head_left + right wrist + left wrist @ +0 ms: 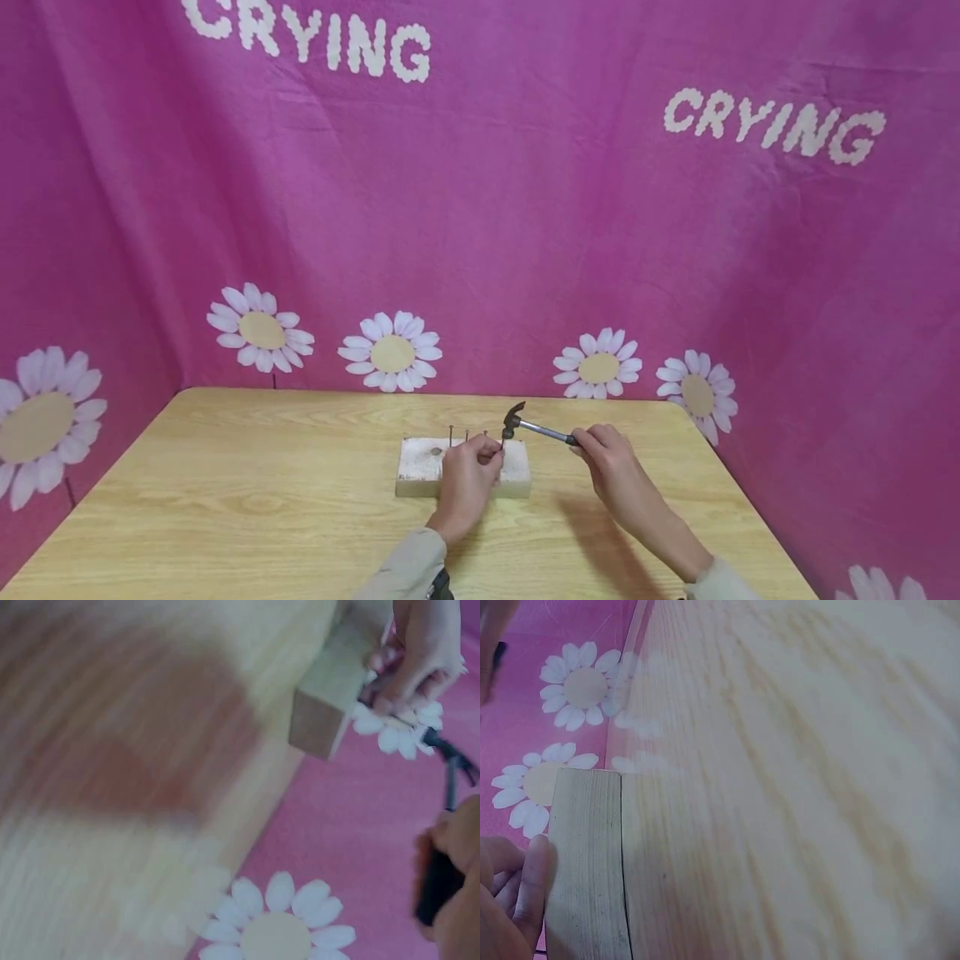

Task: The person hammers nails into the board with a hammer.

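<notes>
A pale wooden block (418, 468) lies on the table, with several nails (451, 437) standing upright along its far side. Over the block, my left hand (467, 483) pinches a nail (502, 445) between thumb and fingertips near the block's right end. My right hand (618, 479) grips the dark handle of a claw hammer (549, 432). The hammer's black head is right at the top of the pinched nail, claw pointing up. In the right wrist view, the hammer (451, 780) is close to the left hand (424, 656). Part of the block is hidden behind the left hand.
The light wood-grain table (247, 492) extends on both sides of the block. A pink cloth (487, 208) with white daisies and lettering hangs behind the table's far edge and at both sides.
</notes>
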Demonstrator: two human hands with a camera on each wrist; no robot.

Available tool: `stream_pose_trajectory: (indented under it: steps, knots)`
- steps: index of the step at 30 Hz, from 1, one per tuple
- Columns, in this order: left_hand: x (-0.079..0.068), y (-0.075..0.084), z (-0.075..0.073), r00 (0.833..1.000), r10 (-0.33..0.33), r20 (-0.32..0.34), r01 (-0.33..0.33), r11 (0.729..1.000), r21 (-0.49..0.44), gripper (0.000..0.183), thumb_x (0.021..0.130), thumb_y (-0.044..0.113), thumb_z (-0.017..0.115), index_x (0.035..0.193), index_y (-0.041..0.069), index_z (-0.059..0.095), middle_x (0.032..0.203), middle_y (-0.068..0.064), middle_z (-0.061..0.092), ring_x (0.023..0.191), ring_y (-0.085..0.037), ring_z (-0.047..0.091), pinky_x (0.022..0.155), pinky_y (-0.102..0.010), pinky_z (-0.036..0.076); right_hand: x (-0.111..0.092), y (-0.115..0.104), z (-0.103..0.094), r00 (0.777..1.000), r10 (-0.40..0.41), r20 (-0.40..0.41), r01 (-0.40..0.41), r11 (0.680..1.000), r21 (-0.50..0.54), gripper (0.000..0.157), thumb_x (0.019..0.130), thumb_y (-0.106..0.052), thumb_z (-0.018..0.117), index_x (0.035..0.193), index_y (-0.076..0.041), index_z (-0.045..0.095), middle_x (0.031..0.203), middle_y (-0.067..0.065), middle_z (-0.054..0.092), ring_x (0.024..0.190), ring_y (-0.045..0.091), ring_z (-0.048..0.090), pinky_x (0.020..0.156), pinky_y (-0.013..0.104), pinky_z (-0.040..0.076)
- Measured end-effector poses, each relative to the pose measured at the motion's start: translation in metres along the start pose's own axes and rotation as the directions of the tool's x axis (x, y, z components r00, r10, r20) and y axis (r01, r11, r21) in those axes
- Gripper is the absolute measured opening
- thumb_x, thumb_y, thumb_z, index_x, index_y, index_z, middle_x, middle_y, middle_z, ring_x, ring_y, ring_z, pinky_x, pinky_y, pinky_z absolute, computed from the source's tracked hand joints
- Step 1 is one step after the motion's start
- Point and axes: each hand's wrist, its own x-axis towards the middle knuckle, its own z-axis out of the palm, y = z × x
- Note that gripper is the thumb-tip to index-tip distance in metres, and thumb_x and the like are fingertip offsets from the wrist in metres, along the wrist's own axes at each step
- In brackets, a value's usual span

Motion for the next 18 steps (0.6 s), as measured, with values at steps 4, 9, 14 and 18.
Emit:
stream_pose_trajectory:
  steps: [4,9,14,18]
  knots:
    - [0.000,0.002,-0.001,1.000,0.010,-0.002,-0.010,1.000,0.003,0.004,0.095,-0.001,0.073,0.094,-0.004,0.075,0.086,-0.014,0.077,0.063,-0.010,0.069,0.057,-0.017,0.056,0.002,-0.002,-0.002,0.990,0.089,-0.112,-0.084,0.995,0.045,0.028,0.110,-0.017,0.052,0.113,0.005,0.069,0.094,0.009,0.064,0.085,0.021,0.057,0.077,0.024,0.048]
    - [-0.001,0.001,0.000,1.000,0.014,-0.002,-0.014,1.000,0.000,0.002,0.094,-0.003,0.073,0.095,-0.003,0.076,0.086,-0.014,0.077,0.065,-0.012,0.070,0.057,-0.017,0.056,-0.006,-0.003,0.004,0.999,0.032,-0.037,-0.032,0.999,-0.004,0.026,0.110,-0.017,0.051,0.107,0.001,0.070,0.089,0.004,0.062,0.080,0.017,0.056,0.071,0.025,0.050]
    - [-0.003,-0.001,0.002,1.000,-0.001,0.010,0.001,1.000,0.003,0.004,0.093,-0.005,0.074,0.095,-0.002,0.076,0.086,-0.013,0.078,0.064,-0.011,0.070,0.057,-0.017,0.056,-0.009,-0.003,0.001,0.996,0.070,-0.056,-0.070,0.998,0.003,0.028,0.111,-0.017,0.050,0.109,0.003,0.069,0.091,0.005,0.062,0.083,0.019,0.057,0.074,0.027,0.050]
    - [-0.002,0.000,0.001,1.000,0.022,-0.001,-0.022,1.000,0.020,0.003,0.094,-0.003,0.074,0.095,-0.003,0.076,0.085,-0.014,0.078,0.061,-0.012,0.069,0.058,-0.017,0.056,-0.002,-0.002,0.000,0.993,0.097,-0.068,-0.096,0.995,0.025,0.013,0.099,0.004,0.066,0.112,0.006,0.069,0.092,0.009,0.062,0.085,0.020,0.058,0.074,0.025,0.050]
